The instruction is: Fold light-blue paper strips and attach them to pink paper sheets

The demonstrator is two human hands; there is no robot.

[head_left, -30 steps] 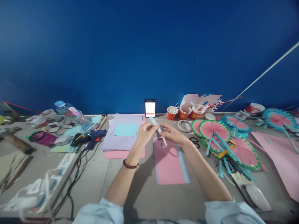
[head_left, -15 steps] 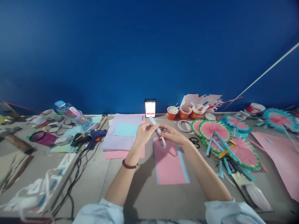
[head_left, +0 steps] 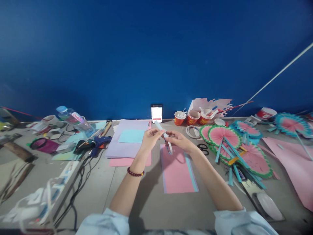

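Above a pink paper sheet (head_left: pixel 177 173) with lilac and blue side strips, both my hands are raised close together. My left hand (head_left: pixel 152 139) pinches a pale blue strip (head_left: pixel 158 125), whose end sticks up past the fingertips. Fingers of my right hand (head_left: pixel 179 142) are closed around a narrow white tape roll (head_left: pixel 170 149) hanging just below the strip. How the tape and strip meet is hidden by the fingers. Left of my hands, a small light-blue sheet (head_left: pixel 131 136) lies on lilac paper (head_left: pixel 114 147).
A lit phone (head_left: pixel 156 114) leans on the blue wall. Red paper cups (head_left: pixel 193 118), scissors (head_left: pixel 203 149) and watermelon-pattern fans (head_left: pixel 225 137) lie to the right. At left are a glue gun (head_left: pixel 100 143), a bottle (head_left: pixel 78 120), a power strip (head_left: pixel 65 182) and cables (head_left: pixel 79 186).
The tape roll has turned slightly and its lower end has shifted a little left and up. Both hands stay in nearly the same place, with their grips kept.
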